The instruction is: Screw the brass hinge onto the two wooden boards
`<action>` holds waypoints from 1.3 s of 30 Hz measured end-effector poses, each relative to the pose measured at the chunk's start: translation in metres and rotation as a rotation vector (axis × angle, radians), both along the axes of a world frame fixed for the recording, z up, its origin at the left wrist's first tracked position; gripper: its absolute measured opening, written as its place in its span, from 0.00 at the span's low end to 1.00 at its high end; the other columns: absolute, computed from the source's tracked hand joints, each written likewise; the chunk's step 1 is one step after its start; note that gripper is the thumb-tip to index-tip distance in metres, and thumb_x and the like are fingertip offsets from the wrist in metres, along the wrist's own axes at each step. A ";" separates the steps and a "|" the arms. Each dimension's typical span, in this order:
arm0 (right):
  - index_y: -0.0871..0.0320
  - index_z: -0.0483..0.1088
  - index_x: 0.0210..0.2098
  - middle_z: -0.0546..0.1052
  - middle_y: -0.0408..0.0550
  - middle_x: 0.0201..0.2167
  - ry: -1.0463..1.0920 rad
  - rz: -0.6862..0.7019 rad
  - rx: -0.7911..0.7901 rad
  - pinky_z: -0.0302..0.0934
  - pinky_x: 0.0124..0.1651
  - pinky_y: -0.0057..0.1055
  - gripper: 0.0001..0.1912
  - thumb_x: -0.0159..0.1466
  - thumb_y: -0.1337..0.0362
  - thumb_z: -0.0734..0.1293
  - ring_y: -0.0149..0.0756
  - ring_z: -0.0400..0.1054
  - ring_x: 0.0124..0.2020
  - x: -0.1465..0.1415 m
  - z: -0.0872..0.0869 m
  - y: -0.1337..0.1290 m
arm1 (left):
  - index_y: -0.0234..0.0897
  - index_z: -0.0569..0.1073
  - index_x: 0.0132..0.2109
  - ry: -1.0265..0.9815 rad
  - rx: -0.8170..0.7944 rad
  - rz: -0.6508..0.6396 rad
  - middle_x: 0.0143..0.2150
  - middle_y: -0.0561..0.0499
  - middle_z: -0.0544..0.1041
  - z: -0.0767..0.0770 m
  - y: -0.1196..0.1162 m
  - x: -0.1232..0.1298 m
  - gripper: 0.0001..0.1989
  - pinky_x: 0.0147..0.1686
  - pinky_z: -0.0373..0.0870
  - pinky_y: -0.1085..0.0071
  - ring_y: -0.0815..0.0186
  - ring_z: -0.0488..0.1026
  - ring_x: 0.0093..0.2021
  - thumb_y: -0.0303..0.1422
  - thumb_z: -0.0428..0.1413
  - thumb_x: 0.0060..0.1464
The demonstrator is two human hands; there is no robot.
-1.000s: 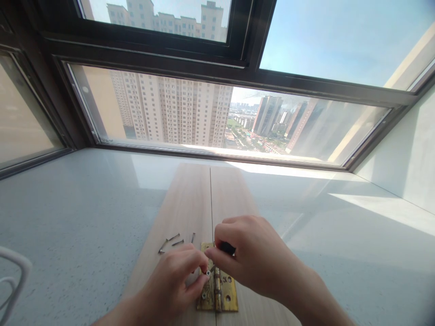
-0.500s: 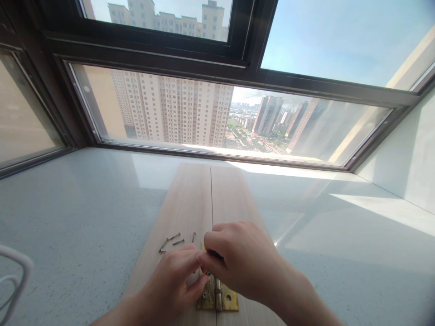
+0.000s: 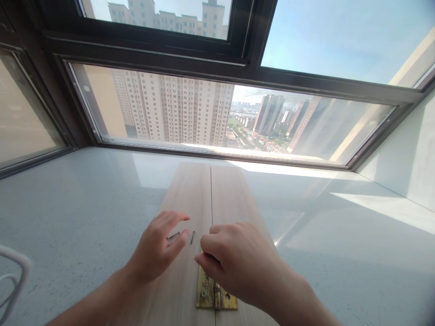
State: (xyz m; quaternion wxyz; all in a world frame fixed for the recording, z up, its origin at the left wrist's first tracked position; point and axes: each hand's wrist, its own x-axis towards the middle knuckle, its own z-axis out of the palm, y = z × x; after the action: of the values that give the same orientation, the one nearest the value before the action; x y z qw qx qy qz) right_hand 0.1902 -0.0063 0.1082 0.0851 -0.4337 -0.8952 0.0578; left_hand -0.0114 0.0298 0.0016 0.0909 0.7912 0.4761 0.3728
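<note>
A brass hinge [image 3: 205, 294] lies across the seam between two pale wooden boards [image 3: 190, 190]. One screw head [image 3: 203, 294] shows in its left leaf, and an unfilled hole [image 3: 227, 296] in its right leaf. My right hand [image 3: 238, 260] is curled closed over the hinge's upper part; whatever it grips is hidden by the fingers. To its left, my left hand [image 3: 159, 246] is open above the left board, thumb and forefinger apart, holding nothing. A screw [image 3: 192, 237] lies just right of those fingertips, and another screw [image 3: 174, 236] shows between them.
The boards rest on a speckled white sill [image 3: 84, 217]. A white curved tube or cable [image 3: 20, 262] stands at the left edge. Beyond the boards is a dark window frame [image 3: 238, 158], with a white wall [image 3: 418, 149] on the right.
My left hand has left the hinge and moved up and left to the loose screws, its fingers opening. My right hand has stayed closed over the hinge.
</note>
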 end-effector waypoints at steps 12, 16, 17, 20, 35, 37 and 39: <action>0.59 0.58 0.20 0.61 0.37 0.19 0.011 -0.009 -0.005 0.35 0.25 0.30 0.15 0.61 0.64 0.64 0.28 0.42 0.21 0.000 -0.004 0.001 | 0.34 0.53 0.69 0.240 -0.181 0.072 0.67 0.40 0.63 -0.041 0.036 -0.028 0.28 0.65 0.56 0.51 0.51 0.56 0.69 0.41 0.41 0.67; 0.59 0.58 0.20 0.60 0.37 0.19 0.031 -0.014 0.004 0.35 0.25 0.30 0.15 0.61 0.64 0.64 0.28 0.41 0.22 0.001 -0.006 0.002 | 0.33 0.53 0.69 0.235 -0.210 0.057 0.68 0.40 0.62 -0.037 0.035 -0.028 0.28 0.66 0.54 0.50 0.51 0.55 0.69 0.41 0.40 0.67; 0.59 0.58 0.20 0.60 0.37 0.19 0.032 -0.011 0.001 0.35 0.25 0.30 0.15 0.61 0.64 0.64 0.28 0.41 0.22 0.001 -0.006 0.002 | 0.33 0.53 0.69 0.231 -0.212 0.056 0.68 0.40 0.62 -0.036 0.036 -0.027 0.28 0.66 0.54 0.50 0.51 0.54 0.69 0.41 0.40 0.67; 0.59 0.58 0.21 0.59 0.37 0.20 0.038 -0.005 -0.004 0.35 0.25 0.29 0.15 0.61 0.64 0.64 0.27 0.41 0.22 0.001 -0.006 0.002 | 0.33 0.54 0.69 0.223 -0.212 0.057 0.68 0.40 0.62 -0.035 0.037 -0.027 0.28 0.66 0.53 0.49 0.51 0.55 0.69 0.41 0.40 0.67; 0.59 0.56 0.20 0.56 0.36 0.19 0.051 -0.009 -0.005 0.34 0.25 0.30 0.16 0.61 0.65 0.65 0.27 0.41 0.21 0.001 -0.008 0.004 | 0.32 0.58 0.67 0.104 -0.287 0.039 0.67 0.41 0.64 -0.030 0.041 -0.028 0.29 0.67 0.52 0.50 0.51 0.57 0.68 0.43 0.40 0.65; 0.59 0.56 0.20 0.56 0.36 0.19 0.055 -0.013 -0.003 0.34 0.25 0.30 0.16 0.61 0.65 0.65 0.27 0.41 0.21 0.001 -0.008 0.004 | 0.32 0.58 0.67 0.086 -0.314 0.042 0.68 0.42 0.63 -0.031 0.042 -0.028 0.30 0.68 0.50 0.50 0.51 0.56 0.69 0.44 0.40 0.65; 0.59 0.57 0.20 0.57 0.36 0.19 0.060 -0.011 -0.006 0.34 0.25 0.30 0.16 0.61 0.65 0.64 0.27 0.41 0.21 0.001 -0.008 0.004 | 0.33 0.58 0.67 0.082 -0.306 0.042 0.67 0.43 0.63 -0.031 0.042 -0.028 0.30 0.68 0.48 0.49 0.51 0.56 0.69 0.44 0.40 0.64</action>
State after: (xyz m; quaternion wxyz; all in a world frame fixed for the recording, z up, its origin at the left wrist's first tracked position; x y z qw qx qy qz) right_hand 0.1916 -0.0022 0.1005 0.1110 -0.4368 -0.8897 0.0732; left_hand -0.0394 0.0714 -0.0294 0.1831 0.7726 0.5471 0.2649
